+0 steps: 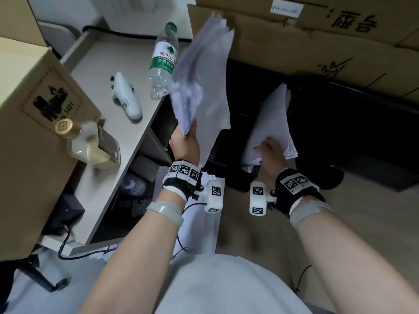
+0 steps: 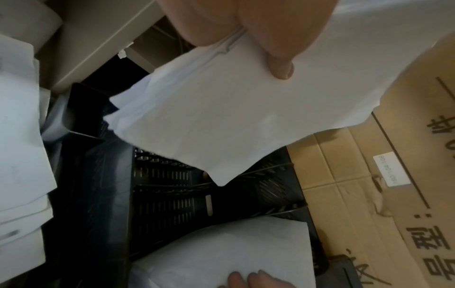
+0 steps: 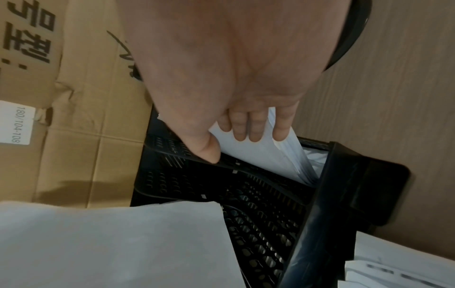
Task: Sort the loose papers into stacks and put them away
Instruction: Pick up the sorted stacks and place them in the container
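Note:
My left hand grips the bottom corner of a fanned stack of white papers, raised upright above the black file rack; the thumb presses on the top sheet. My right hand holds a second stack of papers that stands in the rack's right slot, fingers curled over the sheets and thumb against a black divider. More loose papers lie on the floor below my left wrist.
A grey desk at left carries a green-labelled water bottle, a white handheld device, a glass bottle and a cardboard box. Large cardboard boxes stand behind the rack. Wooden floor at right.

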Action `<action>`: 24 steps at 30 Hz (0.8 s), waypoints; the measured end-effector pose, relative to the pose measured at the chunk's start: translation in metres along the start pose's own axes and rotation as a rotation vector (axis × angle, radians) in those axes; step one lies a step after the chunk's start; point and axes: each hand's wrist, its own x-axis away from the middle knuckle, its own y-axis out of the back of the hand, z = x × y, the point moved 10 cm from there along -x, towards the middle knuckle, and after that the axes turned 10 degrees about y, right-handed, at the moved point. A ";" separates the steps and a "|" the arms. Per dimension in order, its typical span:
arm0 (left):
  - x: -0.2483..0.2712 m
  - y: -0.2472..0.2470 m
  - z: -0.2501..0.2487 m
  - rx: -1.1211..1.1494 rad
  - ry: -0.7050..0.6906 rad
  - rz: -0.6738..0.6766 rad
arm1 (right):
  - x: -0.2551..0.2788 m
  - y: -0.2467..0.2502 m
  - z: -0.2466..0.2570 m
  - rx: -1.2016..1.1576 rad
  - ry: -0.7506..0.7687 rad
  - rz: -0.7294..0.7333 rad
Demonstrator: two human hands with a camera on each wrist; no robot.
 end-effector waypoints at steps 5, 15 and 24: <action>0.005 0.014 0.001 -0.097 -0.027 -0.024 | 0.000 0.001 0.001 -0.002 0.018 -0.010; 0.058 0.018 0.003 -0.073 -0.078 0.038 | 0.019 -0.016 0.005 -0.161 0.016 0.038; 0.073 0.003 -0.009 -0.057 -0.186 0.022 | 0.025 -0.002 0.011 0.028 0.073 0.109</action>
